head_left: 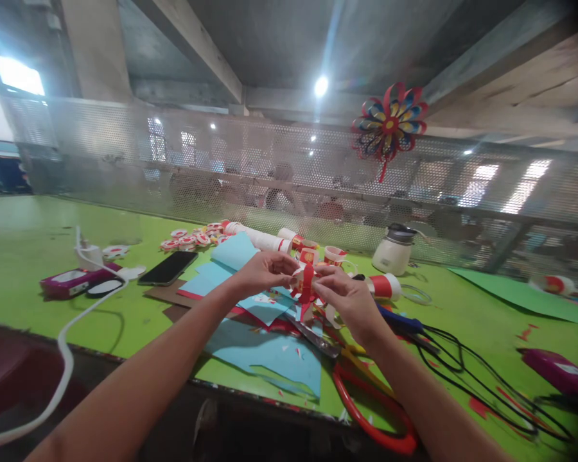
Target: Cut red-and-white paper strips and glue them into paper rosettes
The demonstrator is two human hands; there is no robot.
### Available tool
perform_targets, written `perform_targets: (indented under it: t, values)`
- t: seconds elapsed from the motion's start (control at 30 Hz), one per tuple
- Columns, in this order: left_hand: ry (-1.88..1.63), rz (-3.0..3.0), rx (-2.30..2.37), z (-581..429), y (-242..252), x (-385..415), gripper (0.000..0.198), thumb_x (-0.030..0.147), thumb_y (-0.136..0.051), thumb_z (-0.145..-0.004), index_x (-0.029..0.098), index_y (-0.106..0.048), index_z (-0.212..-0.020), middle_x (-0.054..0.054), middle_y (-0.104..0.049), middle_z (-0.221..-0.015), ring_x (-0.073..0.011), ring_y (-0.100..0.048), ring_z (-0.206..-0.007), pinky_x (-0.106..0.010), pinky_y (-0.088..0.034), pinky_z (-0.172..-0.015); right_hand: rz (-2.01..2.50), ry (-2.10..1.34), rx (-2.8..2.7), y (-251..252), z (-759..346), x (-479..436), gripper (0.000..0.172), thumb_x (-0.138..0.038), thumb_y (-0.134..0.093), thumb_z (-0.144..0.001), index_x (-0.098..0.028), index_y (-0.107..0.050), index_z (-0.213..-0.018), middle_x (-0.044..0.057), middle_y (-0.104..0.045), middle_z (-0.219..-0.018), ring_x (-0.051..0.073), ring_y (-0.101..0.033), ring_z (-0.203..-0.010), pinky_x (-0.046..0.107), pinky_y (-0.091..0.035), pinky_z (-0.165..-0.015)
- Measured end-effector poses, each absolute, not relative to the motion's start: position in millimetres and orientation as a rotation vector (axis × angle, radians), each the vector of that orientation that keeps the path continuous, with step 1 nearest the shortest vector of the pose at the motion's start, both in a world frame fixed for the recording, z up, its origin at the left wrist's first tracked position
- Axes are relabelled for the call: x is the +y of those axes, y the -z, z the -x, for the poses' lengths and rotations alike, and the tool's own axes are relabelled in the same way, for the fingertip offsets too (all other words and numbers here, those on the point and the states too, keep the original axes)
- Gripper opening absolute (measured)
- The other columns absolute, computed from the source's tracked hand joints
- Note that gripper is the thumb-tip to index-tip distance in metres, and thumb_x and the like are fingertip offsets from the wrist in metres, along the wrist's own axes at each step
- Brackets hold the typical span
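Near edge of the green table [9, 256]: red-handled scissors [345, 393], blades pointing away onto blue paper sheets [279, 350] strewn with scraps. White cable [63, 353] hangs off the left side. Purple device [561, 373] at far right, pale label on it, text too small to read.

Above the paper pile, mid-view: red-and-white paper piece [307, 282], between the two hands. Left hand [264, 273] pinches its left side, right hand [349, 298] its right side; both grips narrow, fingertips on the piece. No legible print on it.

Right of the right hand: blue-handled tool [399, 319] with black cord, and a red-and-white cup [385, 287] on its side. Left: purple box [70, 282] with white panel, nothing readable; phone [168, 267], screen dark.

Just past the hands: printed paper cup [334, 256], yellowish mark on red, can't make out words. Long row of nested cups [260, 237], red-and-white discs [187, 241] heaped beside it. White jug [392, 251], dark lid, small mark on front, illegible. Green sheet [515, 295] to the right.

Back: perforated screen [250, 160], with a red, blue and yellow flower ornament [390, 123] in front of it.
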State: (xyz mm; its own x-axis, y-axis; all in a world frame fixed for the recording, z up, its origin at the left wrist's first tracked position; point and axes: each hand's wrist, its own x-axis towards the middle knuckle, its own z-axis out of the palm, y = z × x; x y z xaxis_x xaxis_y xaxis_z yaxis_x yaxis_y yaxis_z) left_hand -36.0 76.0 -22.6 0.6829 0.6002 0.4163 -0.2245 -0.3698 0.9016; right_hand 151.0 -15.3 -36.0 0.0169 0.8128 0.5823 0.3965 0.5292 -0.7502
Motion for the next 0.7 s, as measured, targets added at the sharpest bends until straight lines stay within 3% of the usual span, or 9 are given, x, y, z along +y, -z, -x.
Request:
perform_targets:
  t: [0.23, 0.4, 0.7]
  values:
    - [-0.895, -1.736, 0.285, 34, 24, 78, 0.035, 0.028, -0.078, -0.061, 0.009, -0.066, -0.088, -0.007, -0.068, -0.076, -0.0134, -0.062, -0.064, -0.027, -0.051, -0.061, 1.069, -0.325, -1.553, 37, -148, -14, 0.012, -0.028, -0.065, -0.076, -0.022, -0.070, -0.066, 0.007, -0.065, -0.096, 0.023, -0.057, -0.098, 0.044, -0.041, -0.091]
    - [-0.905, -1.733, 0.371, 31, 28, 77, 0.035, 0.032, -0.075, -0.065, 0.010, -0.065, -0.090, -0.007, -0.067, -0.078, -0.0135, -0.061, -0.065, -0.025, -0.051, -0.057, 1.088, -0.289, -1.486, 41, -146, -11, 0.012, -0.029, -0.066, -0.072, -0.022, -0.068, -0.063, 0.006, -0.064, -0.083, 0.023, -0.058, -0.087, 0.040, -0.045, -0.081]
    - [-0.789, -1.515, 0.420, 22, 36, 76, 0.033, 0.026, -0.075, -0.065, 0.012, -0.062, -0.092, -0.003, -0.065, -0.072, -0.0119, -0.062, -0.063, -0.026, -0.050, -0.061, 1.128, -0.236, -1.472, 47, -147, -5, 0.011, -0.027, -0.064, -0.074, -0.021, -0.069, -0.066, 0.006, -0.065, -0.085, 0.021, -0.058, -0.088, 0.038, -0.044, -0.083]
